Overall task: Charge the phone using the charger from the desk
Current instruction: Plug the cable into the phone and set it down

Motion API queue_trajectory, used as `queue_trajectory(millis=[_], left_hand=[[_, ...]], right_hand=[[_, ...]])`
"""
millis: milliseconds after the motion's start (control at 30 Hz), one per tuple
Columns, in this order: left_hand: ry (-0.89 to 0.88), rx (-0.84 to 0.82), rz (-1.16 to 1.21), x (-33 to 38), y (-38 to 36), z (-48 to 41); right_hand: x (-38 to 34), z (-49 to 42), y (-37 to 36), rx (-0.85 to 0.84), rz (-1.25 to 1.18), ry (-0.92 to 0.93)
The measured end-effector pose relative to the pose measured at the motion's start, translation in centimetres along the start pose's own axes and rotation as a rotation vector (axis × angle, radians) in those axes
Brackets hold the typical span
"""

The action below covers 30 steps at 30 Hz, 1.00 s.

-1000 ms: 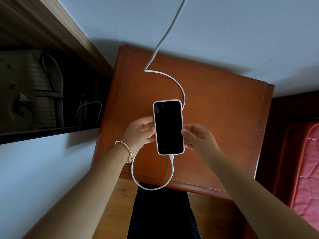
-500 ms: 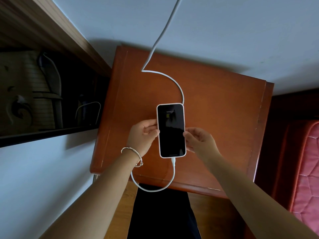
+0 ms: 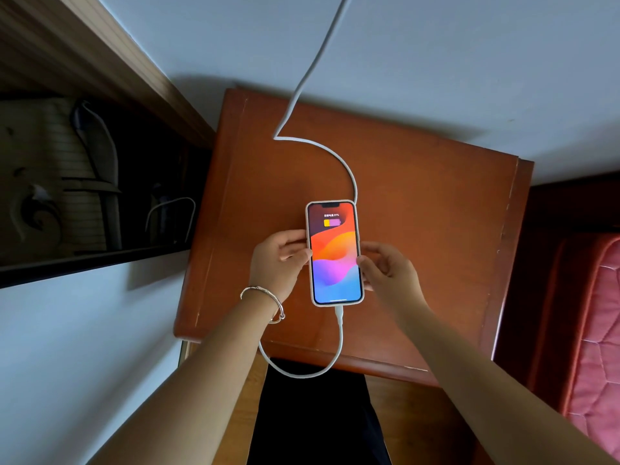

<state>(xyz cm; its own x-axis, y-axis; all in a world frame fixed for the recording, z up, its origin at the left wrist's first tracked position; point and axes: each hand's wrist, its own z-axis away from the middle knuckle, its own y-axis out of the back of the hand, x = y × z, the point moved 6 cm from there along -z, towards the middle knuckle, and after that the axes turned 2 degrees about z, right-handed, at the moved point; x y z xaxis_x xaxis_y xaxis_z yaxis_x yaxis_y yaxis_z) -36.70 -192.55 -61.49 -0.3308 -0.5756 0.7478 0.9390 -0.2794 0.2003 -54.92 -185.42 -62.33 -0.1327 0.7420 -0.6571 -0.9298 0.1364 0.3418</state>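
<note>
The phone [image 3: 334, 253] in a pale case lies face up over the reddish wooden desk [image 3: 419, 203]. Its screen is lit with colourful wallpaper and a battery icon near the top. A white charger cable [image 3: 303, 87] comes down from the wall, curves across the desk, passes behind the phone, loops over the front edge and plugs into the phone's bottom end. My left hand [image 3: 280, 260] grips the phone's left edge; a bracelet sits on that wrist. My right hand [image 3: 389, 270] holds its right edge with fingertips.
A dark shelf or cabinet opening [image 3: 84, 182] with dim objects is at the left under a wooden ledge. A red quilted mattress [image 3: 597, 347] is at the right. The pale wall runs behind the desk. My dark clothing [image 3: 318, 417] shows below the desk's front edge.
The phone's screen went from black to lit, showing wallpaper and a battery icon. Both hands have kept hold of its edges and moved it slightly right and nearer to me.
</note>
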Motion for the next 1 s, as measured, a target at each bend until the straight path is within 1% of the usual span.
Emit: queue_trajectory(millis=[233,367,567,767,867,1000], left_hand=[[0.008,0.017,0.001,0.3,-0.5,-0.3],[0.002,0.006,-0.024,0.8,-0.9,-0.5],[-0.058,-0.023,-0.143,1.7,-1.5,-0.6],[0.003,0.024,-0.173,1.2,-1.7,-1.2],[0.012,0.031,-0.192,1.1,-1.9,-1.6],[0.014,0.026,-0.210,0.8,-2.0,-2.1]], right_hand=[[-0.8,0.2,0.6,0.044,0.062,0.068],[-0.8,0.2,0.8,0.043,0.081,0.073],[-0.8,-0.1,0.4,0.006,0.091,0.093],[-1.6,-1.1,0.0,-0.008,0.080,0.110],[-1.9,-1.6,-0.1,0.001,0.110,0.133],[-1.5,-2.5,-0.4,0.000,0.154,0.112]])
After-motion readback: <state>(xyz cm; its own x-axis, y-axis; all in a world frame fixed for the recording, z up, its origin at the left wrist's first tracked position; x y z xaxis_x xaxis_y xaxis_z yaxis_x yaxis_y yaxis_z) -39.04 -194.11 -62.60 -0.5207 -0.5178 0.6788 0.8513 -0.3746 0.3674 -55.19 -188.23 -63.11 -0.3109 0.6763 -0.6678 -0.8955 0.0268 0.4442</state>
